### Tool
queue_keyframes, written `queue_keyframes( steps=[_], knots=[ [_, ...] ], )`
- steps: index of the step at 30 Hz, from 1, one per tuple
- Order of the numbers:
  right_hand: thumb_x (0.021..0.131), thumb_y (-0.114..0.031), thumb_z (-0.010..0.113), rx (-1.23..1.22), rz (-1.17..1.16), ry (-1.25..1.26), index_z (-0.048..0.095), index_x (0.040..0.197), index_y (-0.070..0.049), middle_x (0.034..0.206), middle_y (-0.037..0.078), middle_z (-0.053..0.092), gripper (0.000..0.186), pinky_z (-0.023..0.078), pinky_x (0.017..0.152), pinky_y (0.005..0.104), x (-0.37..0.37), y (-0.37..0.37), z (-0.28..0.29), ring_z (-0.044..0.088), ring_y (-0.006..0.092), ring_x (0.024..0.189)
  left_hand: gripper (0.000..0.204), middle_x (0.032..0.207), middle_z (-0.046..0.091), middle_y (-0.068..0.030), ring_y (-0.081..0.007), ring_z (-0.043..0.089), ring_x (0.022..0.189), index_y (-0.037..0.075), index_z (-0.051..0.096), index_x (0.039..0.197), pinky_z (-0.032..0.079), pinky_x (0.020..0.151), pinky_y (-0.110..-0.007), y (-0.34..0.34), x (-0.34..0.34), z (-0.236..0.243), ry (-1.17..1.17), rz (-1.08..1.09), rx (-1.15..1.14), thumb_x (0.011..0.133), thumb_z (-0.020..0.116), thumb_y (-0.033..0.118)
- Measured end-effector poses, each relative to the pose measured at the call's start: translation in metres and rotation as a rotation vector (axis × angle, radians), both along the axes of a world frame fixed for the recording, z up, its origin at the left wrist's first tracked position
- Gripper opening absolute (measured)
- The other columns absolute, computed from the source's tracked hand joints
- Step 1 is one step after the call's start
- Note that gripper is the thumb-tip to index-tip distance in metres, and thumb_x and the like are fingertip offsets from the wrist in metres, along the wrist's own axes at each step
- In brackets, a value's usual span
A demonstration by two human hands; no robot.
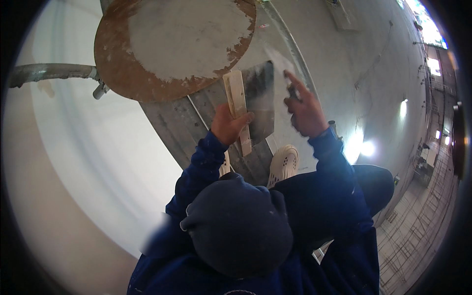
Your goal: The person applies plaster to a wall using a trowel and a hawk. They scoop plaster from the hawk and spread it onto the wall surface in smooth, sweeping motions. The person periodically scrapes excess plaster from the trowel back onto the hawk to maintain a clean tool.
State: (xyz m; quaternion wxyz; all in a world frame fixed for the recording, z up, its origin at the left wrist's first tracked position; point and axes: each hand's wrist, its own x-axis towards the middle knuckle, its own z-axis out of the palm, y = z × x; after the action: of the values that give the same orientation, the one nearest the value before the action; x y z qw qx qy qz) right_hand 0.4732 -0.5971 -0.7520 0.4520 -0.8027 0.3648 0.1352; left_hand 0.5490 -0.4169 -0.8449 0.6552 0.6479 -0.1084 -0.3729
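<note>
My left hand (230, 124) is wrapped round the pale, long handle of a wide plastering trowel (262, 110). Its dark metal blade extends to the right of the handle, smeared with whitish plaster. To the right of that blade is my right hand (309, 114), closed on a putty knife (292, 91) with its index finger stretched forward. The knife's pale blade is blurred and points up toward the far left. Just beyond the trowel lies a round brown board (115, 59), its middle coated in white plaster; the trowel's handle end overlaps the board's near edge.
Grey planks (169, 128) run beneath the board and my feet, where a white clog (284, 164) shows. A metal pipe (54, 73) reaches in from the left, beside a smooth white wall (93, 147). Another pipe (290, 42) passes on the right, above the grey floor (364, 59).
</note>
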Motion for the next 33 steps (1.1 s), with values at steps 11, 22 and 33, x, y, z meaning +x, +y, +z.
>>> queue_keyframes(
  steps=[11,22,33],
  knots=[
    [0.077,-0.006,0.053,-0.027,0.098,0.044,0.037,0.135,-0.02,0.105,0.022,0.059,0.062,0.046,0.075,0.0378,-0.045,0.03,0.036,0.061,0.0314,0.077,0.021,0.069,0.052,-0.0009,-0.0104,0.05,0.064,-0.002,0.056,0.075,0.041,0.061,-0.023,-0.008,0.039,0.002,0.072,0.646,-0.134,0.075,0.064,0.017],
    [0.075,-0.005,0.051,-0.011,0.13,-0.028,0.037,0.133,-0.016,0.108,0.026,0.056,0.061,0.041,0.088,0.041,-0.04,0.042,0.021,0.052,0.0419,0.102,0.021,0.083,0.054,-0.0042,-0.0099,0.051,0.072,-0.002,0.054,0.091,0.043,0.064,-0.023,-0.011,0.024,0.018,0.012,0.531,-0.335,0.076,0.063,0.009],
    [0.074,-0.005,0.051,-0.037,-0.031,-0.079,0.037,0.135,-0.02,0.099,0.026,0.059,0.064,0.044,0.08,0.0381,-0.031,0.027,0.022,0.059,0.0366,0.087,0.018,0.077,0.052,-0.0023,-0.0103,0.05,0.069,0.001,0.053,0.086,0.043,0.064,-0.024,-0.011,0.021,0.028,0.011,0.568,-0.328,0.075,0.065,0.01]
  ],
)
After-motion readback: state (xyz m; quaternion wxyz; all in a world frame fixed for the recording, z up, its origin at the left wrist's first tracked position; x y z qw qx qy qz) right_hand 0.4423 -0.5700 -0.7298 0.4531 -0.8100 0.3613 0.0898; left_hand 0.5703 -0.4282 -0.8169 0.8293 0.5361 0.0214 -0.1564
